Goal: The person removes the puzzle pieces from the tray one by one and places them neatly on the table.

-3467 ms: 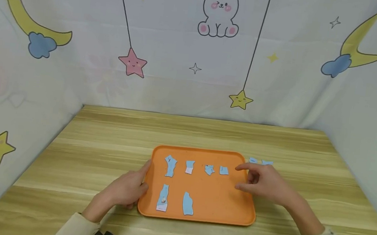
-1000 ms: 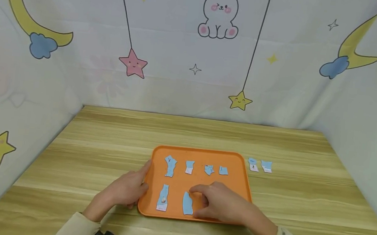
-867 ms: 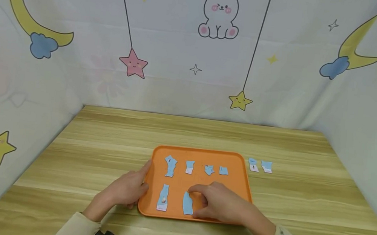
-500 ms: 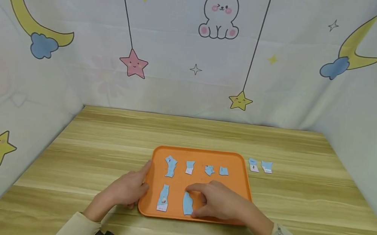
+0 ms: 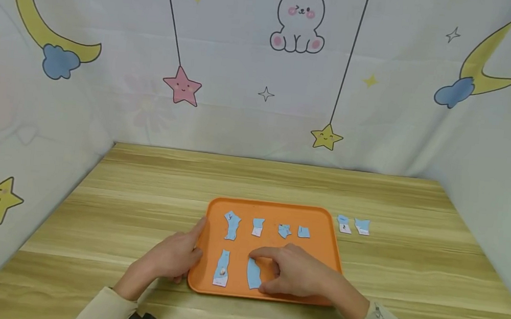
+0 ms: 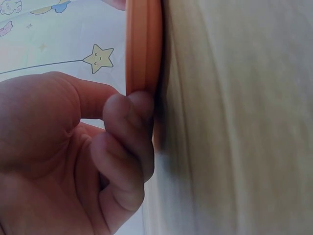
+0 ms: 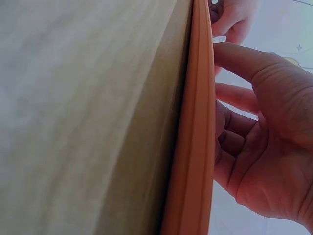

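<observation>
The left hand (image 5: 172, 256) holds the left rim of the orange tray (image 5: 300, 266); in the left wrist view its curled fingers (image 6: 124, 161) touch the tray's side. On the tray, the right hand (image 5: 297, 271) has its index finger at the top end and its thumb at the lower end of a curved blue paper piece (image 5: 253, 274), pinching it lengthwise. Left of that lies a blue and pink paper piece (image 5: 222, 269) with a small boat picture. In the right wrist view the tray's edge hides that paper piece and the fingertips.
Along the tray's far side lie a tall jagged piece (image 5: 232, 225), a blue and pink piece (image 5: 257, 227), a jagged piece (image 5: 284, 230) and a small squarish piece (image 5: 304, 232). Two more pieces, one inner (image 5: 343, 224), one outer (image 5: 362, 227), rest on the wooden table (image 5: 161, 181).
The right hand came from the tray's right edge to the curved blue piece, closed finger and thumb on its ends, and has shifted it slightly up and left. The left hand stayed put.
</observation>
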### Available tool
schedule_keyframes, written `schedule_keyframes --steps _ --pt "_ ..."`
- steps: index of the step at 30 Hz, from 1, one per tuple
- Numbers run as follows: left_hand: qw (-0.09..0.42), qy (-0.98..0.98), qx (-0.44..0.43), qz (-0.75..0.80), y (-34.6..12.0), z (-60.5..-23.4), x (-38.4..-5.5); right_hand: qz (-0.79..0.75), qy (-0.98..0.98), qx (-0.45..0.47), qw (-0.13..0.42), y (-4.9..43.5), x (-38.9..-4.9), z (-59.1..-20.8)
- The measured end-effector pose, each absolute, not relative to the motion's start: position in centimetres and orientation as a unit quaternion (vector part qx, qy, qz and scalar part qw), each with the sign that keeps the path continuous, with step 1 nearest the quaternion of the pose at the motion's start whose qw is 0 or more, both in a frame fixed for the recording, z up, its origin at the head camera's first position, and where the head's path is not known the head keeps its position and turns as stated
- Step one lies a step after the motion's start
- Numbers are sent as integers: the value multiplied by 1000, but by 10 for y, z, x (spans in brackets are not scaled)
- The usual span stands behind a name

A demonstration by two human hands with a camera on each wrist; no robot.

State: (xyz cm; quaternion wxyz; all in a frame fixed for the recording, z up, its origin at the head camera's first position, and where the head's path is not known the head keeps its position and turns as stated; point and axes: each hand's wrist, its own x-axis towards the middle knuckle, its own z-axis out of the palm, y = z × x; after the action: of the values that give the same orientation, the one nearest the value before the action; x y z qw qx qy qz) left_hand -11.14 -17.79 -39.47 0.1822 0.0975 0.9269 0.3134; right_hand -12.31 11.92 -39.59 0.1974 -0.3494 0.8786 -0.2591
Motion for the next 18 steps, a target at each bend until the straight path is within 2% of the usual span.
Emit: schedule_keyframes --steps 8,18 --pt "182 926 98 316 -178 -394 -111 -266 871 -352 215 119 -126 -397" --pt "183 925 100 318 -179 -394 -112 -332 841 -325 277 123 -131 -399"
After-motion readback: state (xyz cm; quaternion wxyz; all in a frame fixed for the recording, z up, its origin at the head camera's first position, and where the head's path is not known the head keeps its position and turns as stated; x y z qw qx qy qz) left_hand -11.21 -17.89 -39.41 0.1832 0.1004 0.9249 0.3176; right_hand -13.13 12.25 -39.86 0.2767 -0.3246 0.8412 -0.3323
